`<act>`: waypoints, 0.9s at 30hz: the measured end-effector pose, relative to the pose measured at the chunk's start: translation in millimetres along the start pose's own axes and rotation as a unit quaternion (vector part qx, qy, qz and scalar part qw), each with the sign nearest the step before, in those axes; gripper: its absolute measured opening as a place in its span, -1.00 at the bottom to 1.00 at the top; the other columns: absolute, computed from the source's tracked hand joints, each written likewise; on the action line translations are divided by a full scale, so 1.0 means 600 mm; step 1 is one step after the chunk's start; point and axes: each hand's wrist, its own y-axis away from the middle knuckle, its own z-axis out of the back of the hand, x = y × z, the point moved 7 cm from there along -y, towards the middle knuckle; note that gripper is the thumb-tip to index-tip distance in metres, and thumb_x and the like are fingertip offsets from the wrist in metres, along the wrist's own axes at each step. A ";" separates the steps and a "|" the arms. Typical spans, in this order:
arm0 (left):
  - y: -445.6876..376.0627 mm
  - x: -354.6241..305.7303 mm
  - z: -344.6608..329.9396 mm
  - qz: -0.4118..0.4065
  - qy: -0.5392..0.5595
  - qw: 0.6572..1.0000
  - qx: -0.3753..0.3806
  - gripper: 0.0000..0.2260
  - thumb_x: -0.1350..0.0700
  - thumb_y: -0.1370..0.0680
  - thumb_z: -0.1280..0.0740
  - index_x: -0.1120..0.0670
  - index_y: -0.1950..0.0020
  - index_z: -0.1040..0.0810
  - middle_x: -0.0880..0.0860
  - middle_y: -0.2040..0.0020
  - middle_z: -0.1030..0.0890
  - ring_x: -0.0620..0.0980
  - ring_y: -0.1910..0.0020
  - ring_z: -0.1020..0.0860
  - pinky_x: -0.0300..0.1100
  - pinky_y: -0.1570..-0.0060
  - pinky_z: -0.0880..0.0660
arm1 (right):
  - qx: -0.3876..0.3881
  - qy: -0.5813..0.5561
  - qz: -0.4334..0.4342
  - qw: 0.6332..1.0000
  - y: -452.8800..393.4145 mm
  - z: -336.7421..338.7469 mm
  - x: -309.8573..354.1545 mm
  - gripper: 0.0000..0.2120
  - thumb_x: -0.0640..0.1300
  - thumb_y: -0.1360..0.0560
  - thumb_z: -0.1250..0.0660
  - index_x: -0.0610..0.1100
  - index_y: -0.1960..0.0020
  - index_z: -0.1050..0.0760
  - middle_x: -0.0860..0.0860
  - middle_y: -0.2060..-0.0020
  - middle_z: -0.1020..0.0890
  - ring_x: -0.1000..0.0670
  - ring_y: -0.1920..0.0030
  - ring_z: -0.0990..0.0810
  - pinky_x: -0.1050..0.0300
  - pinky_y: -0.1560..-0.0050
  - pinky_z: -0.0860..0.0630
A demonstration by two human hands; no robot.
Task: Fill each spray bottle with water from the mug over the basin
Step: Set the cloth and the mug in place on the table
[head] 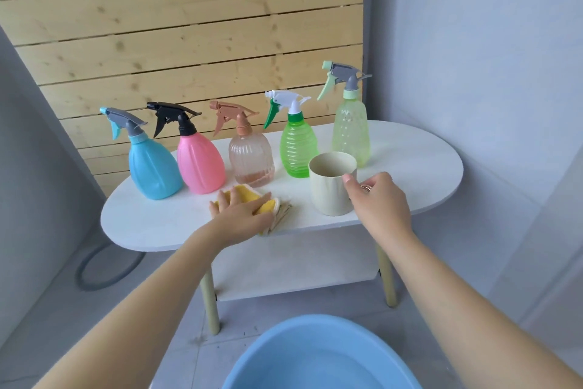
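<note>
Mug (pixel 332 183) position: upright on the white oval table (pixel 410 167), directly left of the right hand (pixel 377 199), whose thumb lies against the rim while curled fingers grasp the mug's far right side; the handle itself is hidden. Mug body is pale cream, cylindrical, long axis vertical, mouth facing up. Left hand (pixel 243 212), well apart to the left of the mug, presses flat with straight fingers on a yellow cloth (pixel 268 204) at the table's near edge. Behind both hands stand five spray bottles in a row, all upright, nozzles pointing left: blue bottle (pixel 154 164), pink bottle (pixel 200 164), clear ribbed bottle (pixel 251 158), green bottle (pixel 298 148) just behind the mug, and tall pale-green bottle (pixel 351 133). Blue basin (pixel 315 354) sits on the floor, below and nearer than both hands.
</note>
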 end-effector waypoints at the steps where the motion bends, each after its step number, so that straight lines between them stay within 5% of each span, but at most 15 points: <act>1: 0.002 -0.004 -0.002 0.025 0.018 1.000 -0.008 -0.36 -0.34 -0.43 -0.02 -0.29 -0.51 -0.05 0.16 -0.56 0.21 0.24 -0.49 0.33 0.23 -0.39 0.30 | 0.010 0.005 -0.008 1.000 0.001 -0.003 -0.002 -0.61 0.20 -0.51 -0.24 -0.15 0.01 -0.36 0.00 0.13 -0.53 -0.10 0.07 -0.49 0.03 0.07 -0.45; 6: -0.014 -0.049 -0.026 0.056 -0.043 0.993 -0.096 -0.32 -0.41 -0.49 0.02 -0.17 -0.54 0.03 0.26 -0.54 0.21 0.27 -0.49 0.30 0.29 -0.40 0.27 | 0.018 -0.052 -0.023 0.998 -0.005 -0.002 -0.014 -0.58 0.20 -0.46 -0.32 -0.14 0.24 -0.33 0.04 0.36 -0.44 -0.09 0.21 -0.46 0.11 0.37 -0.27; 9: -0.025 -0.067 -0.033 0.029 -0.051 0.993 -0.098 -0.37 -0.38 -0.52 0.02 -0.17 -0.54 -0.01 0.25 -0.54 0.17 0.28 -0.49 0.27 0.29 -0.39 0.28 | -0.037 -0.059 0.004 0.998 -0.015 0.037 -0.020 -0.63 0.11 -0.48 -0.34 -0.22 0.16 -0.43 -0.02 0.29 -0.54 -0.12 0.15 -0.52 0.10 0.29 -0.25; 16: -0.032 -0.159 -0.059 -0.052 -0.061 0.991 -0.108 -0.40 -0.34 -0.54 -0.02 -0.17 -0.53 -0.07 0.22 -0.54 0.12 0.23 -0.50 0.24 0.29 -0.41 0.24 | -0.145 -0.073 0.052 0.985 -0.019 0.134 -0.046 -0.75 -0.06 -0.52 -0.34 -0.22 0.13 -0.35 0.07 0.36 -0.43 -0.12 0.21 -0.44 0.09 0.23 -0.30; 21: -0.038 -0.262 -0.092 -0.113 -0.071 0.987 -0.094 -0.39 -0.34 -0.53 -0.03 -0.16 -0.53 -0.07 0.23 -0.55 0.12 0.24 -0.50 0.23 0.27 -0.41 0.25 | -0.174 -0.053 0.055 0.982 -0.030 0.172 -0.066 -0.77 -0.09 -0.53 -0.33 -0.20 0.13 -0.33 0.11 0.39 -0.38 -0.16 0.21 -0.46 -0.07 -0.01 -0.41; 27: -0.043 -0.363 -0.122 -0.166 -0.096 0.978 -0.078 -0.38 -0.33 -0.54 -0.05 -0.13 -0.54 -0.05 0.24 -0.55 0.13 0.25 -0.50 0.23 0.27 -0.40 0.26 | -0.234 -0.036 0.072 0.969 -0.036 0.220 -0.081 -0.77 -0.10 -0.52 -0.34 -0.23 0.13 -0.36 -0.06 0.27 -0.53 -0.15 0.22 -0.46 -0.03 0.14 -0.40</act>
